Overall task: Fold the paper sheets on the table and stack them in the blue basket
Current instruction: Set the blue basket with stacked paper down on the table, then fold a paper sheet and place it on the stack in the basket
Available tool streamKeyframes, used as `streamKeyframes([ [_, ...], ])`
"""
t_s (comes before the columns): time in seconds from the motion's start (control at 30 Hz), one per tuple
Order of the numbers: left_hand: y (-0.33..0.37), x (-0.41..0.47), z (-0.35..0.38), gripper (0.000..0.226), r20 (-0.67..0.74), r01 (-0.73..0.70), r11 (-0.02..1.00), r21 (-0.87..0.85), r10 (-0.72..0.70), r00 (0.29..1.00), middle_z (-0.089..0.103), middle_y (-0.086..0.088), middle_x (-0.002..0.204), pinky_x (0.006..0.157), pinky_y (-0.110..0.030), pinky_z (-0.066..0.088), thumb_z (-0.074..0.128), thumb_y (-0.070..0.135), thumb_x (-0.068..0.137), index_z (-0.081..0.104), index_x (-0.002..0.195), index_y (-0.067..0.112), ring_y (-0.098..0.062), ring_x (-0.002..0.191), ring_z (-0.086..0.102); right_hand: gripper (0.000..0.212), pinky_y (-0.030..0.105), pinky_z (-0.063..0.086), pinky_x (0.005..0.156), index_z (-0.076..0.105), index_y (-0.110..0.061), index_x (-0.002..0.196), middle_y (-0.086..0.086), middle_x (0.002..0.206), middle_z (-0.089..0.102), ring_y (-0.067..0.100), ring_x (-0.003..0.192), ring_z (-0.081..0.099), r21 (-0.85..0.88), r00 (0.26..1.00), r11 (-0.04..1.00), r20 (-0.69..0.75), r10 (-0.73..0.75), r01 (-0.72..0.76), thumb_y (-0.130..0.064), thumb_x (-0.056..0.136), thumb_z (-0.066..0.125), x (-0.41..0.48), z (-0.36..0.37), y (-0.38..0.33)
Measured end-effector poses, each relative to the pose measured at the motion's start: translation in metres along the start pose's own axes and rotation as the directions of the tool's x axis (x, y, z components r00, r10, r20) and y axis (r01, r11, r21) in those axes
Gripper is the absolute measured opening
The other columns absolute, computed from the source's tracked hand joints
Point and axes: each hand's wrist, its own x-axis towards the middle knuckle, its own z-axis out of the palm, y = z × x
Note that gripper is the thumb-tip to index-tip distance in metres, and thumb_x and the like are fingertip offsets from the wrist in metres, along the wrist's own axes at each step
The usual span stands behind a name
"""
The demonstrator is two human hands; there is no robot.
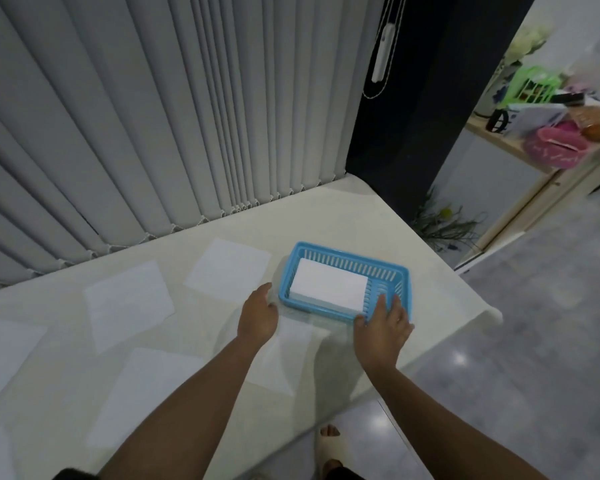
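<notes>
A: Entry, desk (pixel 326 216), read left to right. Sheets?

B: Four unfolded paper sheets lie flat: one cut by the left edge of the frame (pixel 0 355), one centre-left (pixel 129 299), one below that (pixel 146 393), one just left of the basket (pixel 227 268).

A: Hands?

B: Apart. The left hand (pixel 258 317) has relaxed fingers and holds nothing, just beside the left end of the blue basket (pixel 354 263); contact cannot be determined. A fifth sheet (pixel 284 351) lies between the forearms. The right hand (pixel 383 323) rests over the basket's near right corner, fingers spread and nearly straight, not curled.

A: Basket?

B: Right of centre frame, near the desk's right edge. A white folded stack (pixel 329 284) lies flat inside, toward its left end.
</notes>
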Motion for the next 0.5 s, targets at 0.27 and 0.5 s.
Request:
streamKeyframes([
  [0.27,-0.055,-0.032,-0.029,0.042,-0.232,0.267,0.962,0.060,-0.246,0.941,0.056,-0.010,0.128,0.100,-0.042,0.045,0.053,0.019,0.089,0.046,0.131,0.018,-0.027,0.121,0.052,0.049,0.048,0.020,0.113,0.065,-0.015,0.117,0.015,0.136,0.055,0.037,0.123,0.051,-0.152,0.724,0.709,0.080,-0.686,0.689,-0.014,0.069,0.071,-0.002,0.026,-0.064],
  [0.5,-0.073,-0.065,-0.030,0.044,-0.284,0.392,0.918,0.059,-0.361,0.888,0.050,-0.004,0.133,0.101,-0.040,0.044,0.052,0.025,0.091,0.042,0.134,0.021,-0.024,0.126,0.046,0.040,0.050,0.004,0.114,0.064,-0.022,0.119,0.000,0.132,0.058,0.030,0.130,0.044,-0.209,0.245,0.157,0.510,-0.825,0.965,-0.027,0.080,0.065,0.016,0.054,-0.133],
])
